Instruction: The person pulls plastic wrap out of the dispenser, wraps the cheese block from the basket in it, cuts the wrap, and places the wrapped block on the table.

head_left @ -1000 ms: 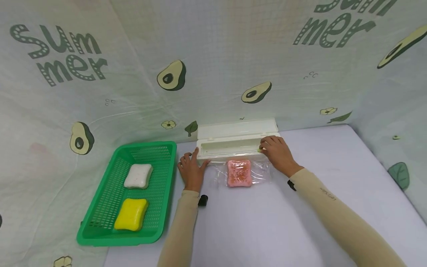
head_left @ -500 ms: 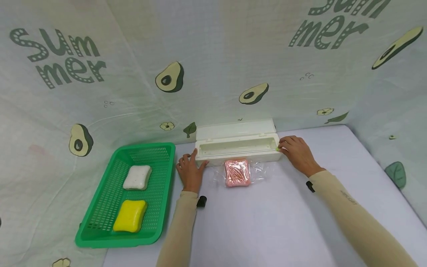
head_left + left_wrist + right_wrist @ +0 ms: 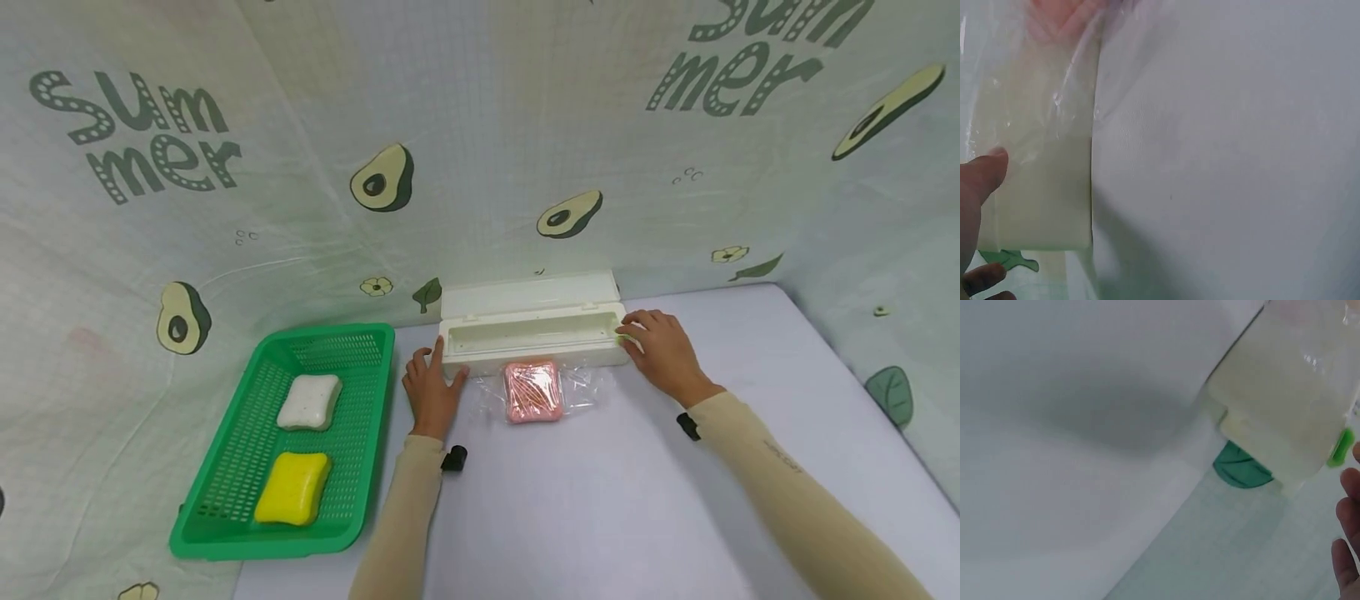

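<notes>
A long white cling film dispenser (image 3: pixel 536 354) lies against the back wall with its lid (image 3: pixel 528 293) raised. My left hand (image 3: pixel 433 400) holds its left end, thumb on the front face and index finger at the end corner. My right hand (image 3: pixel 663 354) is at the opposite end, thumb and fingertips at a small green slide cutter (image 3: pixel 1340 448) on the front edge. In front of the dispenser lies a pink square block (image 3: pixel 533 392) under clear film (image 3: pixel 585 387), which spreads out on both sides of it. Wrinkled film also overlaps the dispenser's front in the left wrist view.
A green basket (image 3: pixel 378 400) stands to the left, close beside my left forearm. In it lie a white square block (image 3: pixel 309 402) and a yellow one (image 3: pixel 292 487). A printed cloth wall (image 3: pixel 480 167) rises directly behind the white table (image 3: pixel 585 517).
My right hand has slid the green cutter rightward along the dispenser to its right end, then shifted slightly back left. My left hand has stayed at the left end.
</notes>
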A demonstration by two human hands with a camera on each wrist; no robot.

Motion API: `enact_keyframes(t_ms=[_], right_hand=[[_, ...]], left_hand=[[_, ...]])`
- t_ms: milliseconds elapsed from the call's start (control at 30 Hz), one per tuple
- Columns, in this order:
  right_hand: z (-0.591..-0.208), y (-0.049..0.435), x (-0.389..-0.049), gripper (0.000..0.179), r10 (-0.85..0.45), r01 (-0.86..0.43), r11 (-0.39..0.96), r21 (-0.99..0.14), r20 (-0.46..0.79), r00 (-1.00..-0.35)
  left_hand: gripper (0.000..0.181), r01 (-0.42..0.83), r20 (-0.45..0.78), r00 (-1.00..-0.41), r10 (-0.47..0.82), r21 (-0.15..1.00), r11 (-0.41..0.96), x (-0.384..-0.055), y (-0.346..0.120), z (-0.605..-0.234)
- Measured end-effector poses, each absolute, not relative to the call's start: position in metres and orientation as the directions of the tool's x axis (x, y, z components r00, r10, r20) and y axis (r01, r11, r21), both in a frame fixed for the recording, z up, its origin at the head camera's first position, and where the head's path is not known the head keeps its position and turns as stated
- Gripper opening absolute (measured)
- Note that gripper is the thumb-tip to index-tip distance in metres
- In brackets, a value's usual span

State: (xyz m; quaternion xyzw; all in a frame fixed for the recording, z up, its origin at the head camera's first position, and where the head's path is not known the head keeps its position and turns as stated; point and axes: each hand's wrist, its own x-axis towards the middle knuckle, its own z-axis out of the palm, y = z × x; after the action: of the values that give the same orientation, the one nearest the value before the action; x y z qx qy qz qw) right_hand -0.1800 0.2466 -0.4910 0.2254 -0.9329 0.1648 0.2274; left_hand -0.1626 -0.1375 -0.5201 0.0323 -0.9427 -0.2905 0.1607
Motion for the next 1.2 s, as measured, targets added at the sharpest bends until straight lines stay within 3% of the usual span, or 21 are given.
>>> enact_keyframes(t_ms=[100,200,333,433,733,933,1200], right_hand=[[-0.493,0.232,-0.174,0.033,-0.365,-0.509,0.835,-0.211,0.479,-0.798],[-0.496,0.218,-0.173,0.041,-0.392,-0.535,0.820,-0.203,0.481,-0.784],[-0.503,0.205,-0.177,0.039,-0.404,-0.549,0.817,-0.176,0.503,-0.764],[-0.509,0.200,-0.180,0.033,-0.407,-0.561,0.813,-0.156,0.537,-0.739],[-0.516,0.197,-0.183,0.027,-0.457,-0.680,0.722,-0.125,0.652,-0.605],[-0.517,0.203,-0.179,0.028,-0.549,-0.733,0.679,-0.035,0.638,-0.540],[-0.522,0.217,-0.173,0.036,-0.697,-0.822,0.560,0.106,0.596,-0.398]], left_hand=[[0.077,0.081,0.311,-0.941,-0.134,0.593,0.801,-0.161,-0.135,-0.519],[0.060,0.182,0.388,-0.918,-0.085,0.602,0.778,-0.160,-0.131,-0.519],[0.026,0.323,0.478,-0.878,0.020,0.562,0.761,-0.158,-0.127,-0.519],[0.015,0.375,0.478,-0.874,0.081,0.560,0.739,-0.157,-0.124,-0.520],[0.018,0.372,0.422,-0.902,0.092,0.650,0.662,-0.157,-0.128,-0.523],[0.019,0.364,0.425,-0.903,0.057,0.689,0.627,-0.156,-0.137,-0.526],[0.015,0.285,0.398,-0.917,-0.014,0.680,0.676,-0.153,-0.148,-0.528]])
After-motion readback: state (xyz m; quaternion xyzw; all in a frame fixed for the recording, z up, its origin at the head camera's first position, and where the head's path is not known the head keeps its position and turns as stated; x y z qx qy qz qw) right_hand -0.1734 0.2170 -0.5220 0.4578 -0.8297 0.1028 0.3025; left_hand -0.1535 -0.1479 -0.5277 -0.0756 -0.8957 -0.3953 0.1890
